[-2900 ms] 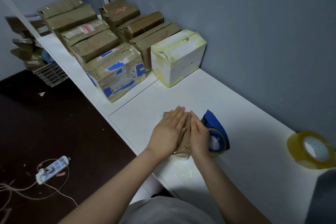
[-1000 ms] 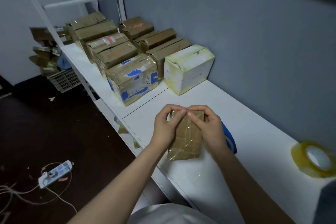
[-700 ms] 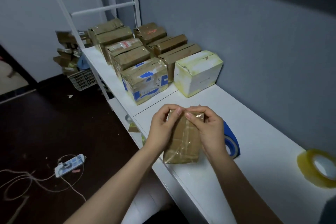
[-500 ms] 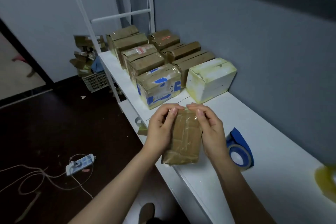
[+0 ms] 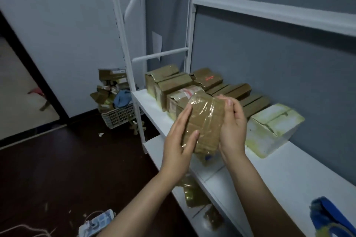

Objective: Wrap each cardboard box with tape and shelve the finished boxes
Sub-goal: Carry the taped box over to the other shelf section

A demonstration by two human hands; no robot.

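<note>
White shelf [image 5: 289, 169] against grey wall [image 5: 269, 59], finished boxes [image 5: 169, 84] at its far end; small taped box [image 5: 206, 121] held above its front edge, your left hand [image 5: 179, 140] pinching its left side, thumb on its face; your right hand [image 5: 233, 127] curled round its right side

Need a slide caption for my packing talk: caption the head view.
A tape-wrapped box held by the left hand and right hand before the row of boxes on the white shelf.

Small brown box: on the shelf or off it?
Off it. The left hand and right hand hold the small brown box in the air above the white shelf.
</note>
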